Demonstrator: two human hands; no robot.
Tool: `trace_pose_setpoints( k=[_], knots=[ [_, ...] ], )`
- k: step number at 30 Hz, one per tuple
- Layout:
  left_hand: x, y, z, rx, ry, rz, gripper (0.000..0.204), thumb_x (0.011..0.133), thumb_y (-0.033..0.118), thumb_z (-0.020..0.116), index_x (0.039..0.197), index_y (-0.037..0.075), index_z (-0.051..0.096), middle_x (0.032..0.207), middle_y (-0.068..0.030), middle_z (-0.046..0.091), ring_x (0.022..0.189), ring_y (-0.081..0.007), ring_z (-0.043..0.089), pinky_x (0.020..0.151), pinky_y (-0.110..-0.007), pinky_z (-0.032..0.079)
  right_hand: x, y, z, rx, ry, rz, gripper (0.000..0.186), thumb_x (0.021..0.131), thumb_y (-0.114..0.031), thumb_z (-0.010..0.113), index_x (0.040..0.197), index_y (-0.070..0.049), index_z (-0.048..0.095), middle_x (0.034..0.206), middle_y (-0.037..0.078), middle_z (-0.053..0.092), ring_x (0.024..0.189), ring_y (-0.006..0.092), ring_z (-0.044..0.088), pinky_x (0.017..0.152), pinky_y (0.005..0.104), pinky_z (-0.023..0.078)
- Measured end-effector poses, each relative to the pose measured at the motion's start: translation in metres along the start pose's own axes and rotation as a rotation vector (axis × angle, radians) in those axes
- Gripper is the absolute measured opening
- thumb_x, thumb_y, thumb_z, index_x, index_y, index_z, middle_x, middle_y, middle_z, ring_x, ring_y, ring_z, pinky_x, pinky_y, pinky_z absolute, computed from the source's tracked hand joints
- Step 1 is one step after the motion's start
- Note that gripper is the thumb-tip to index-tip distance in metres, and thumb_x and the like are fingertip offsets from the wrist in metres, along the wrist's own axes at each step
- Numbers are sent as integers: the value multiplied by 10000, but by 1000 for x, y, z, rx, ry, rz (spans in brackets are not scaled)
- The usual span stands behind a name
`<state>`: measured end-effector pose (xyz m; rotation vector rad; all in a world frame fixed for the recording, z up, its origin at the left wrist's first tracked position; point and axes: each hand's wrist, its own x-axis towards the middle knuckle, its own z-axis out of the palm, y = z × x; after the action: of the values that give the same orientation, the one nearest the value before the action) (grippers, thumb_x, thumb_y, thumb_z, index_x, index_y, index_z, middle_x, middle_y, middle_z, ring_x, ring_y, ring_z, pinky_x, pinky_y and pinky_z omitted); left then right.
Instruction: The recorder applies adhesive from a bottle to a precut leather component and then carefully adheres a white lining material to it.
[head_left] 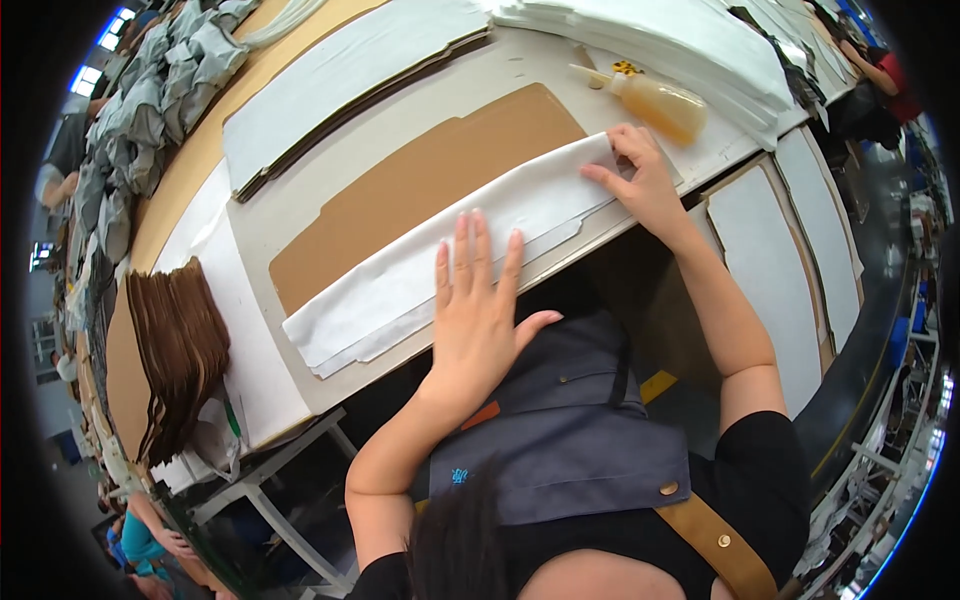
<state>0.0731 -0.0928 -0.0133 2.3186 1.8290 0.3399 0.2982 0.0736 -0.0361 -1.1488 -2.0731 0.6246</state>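
A brown notched panel [440, 165] lies on the worktable in front of me. A white, soft-looking sheet [400, 275] covers its near side, with a smooth rounded fold along the far edge. My left hand [480, 310] rests flat on the middle of the sheet, fingers spread and thumb out to the right. At the sheet's right end, my right hand [640, 180] pinches the far corner between thumb and fingers. Just beyond that hand lies a clear squeeze bottle [660, 105] of amber liquid, on its side with its nozzle pointing left.
A stack of white-topped panels [350, 85] lies farther back. Brown cut pieces [180, 350] are piled at the left, and white sheets [660, 45] at the back right. More white panels [765, 270] stand at my right. Grey bundles [160, 90] and other people are at the far left.
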Motion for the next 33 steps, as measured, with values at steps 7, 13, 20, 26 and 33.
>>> trace_pose_setpoints(
  k=[7, 13, 20, 26, 33],
  knots=[
    [27, 22, 23, -38, 81, 121, 914, 828, 624, 615, 1523, 100, 338, 1585, -213, 245, 1483, -411, 168, 1179, -566, 155, 2, -6, 1, 17, -10, -2, 266, 813, -136, 764, 1008, 2, 646, 905, 27, 529, 843, 152, 453, 745, 260, 403],
    [28, 27, 28, -1, 69, 93, 891, 816, 632, 620, 1516, 142, 368, 1587, -195, 255, 1482, -405, 177, 1164, -595, 167, -4, -12, -14, 188, 173, 69, 279, 819, -125, 746, 1051, -10, 645, 973, 75, 604, 893, 200, 517, 827, 301, 441],
    [28, 26, 28, 12, 75, 84, 896, 809, 631, 632, 1517, 150, 368, 1582, -205, 258, 1483, -404, 178, 1161, -599, 172, -43, -32, -30, -67, 50, -97, 216, 873, -57, 643, 1087, -52, 668, 1117, 86, 627, 1093, 253, 558, 941, 330, 391],
    [24, 17, 22, -210, 127, 103, 915, 851, 561, 643, 1533, 64, 288, 1585, -227, 233, 1485, -419, 159, 1182, -554, 162, -51, -31, -21, -366, 22, -301, 208, 833, -77, 691, 1040, -72, 677, 1099, 78, 640, 1070, 269, 566, 954, 402, 373],
    [-36, -26, -21, -301, 207, -18, 868, 881, 424, 671, 1532, 32, 252, 1600, -211, 205, 1496, -382, 156, 1195, -527, 149, -36, -66, -3, -186, 0, -332, 205, 820, -31, 692, 1023, -46, 671, 1095, 101, 643, 1057, 301, 580, 913, 413, 428]
  ],
)
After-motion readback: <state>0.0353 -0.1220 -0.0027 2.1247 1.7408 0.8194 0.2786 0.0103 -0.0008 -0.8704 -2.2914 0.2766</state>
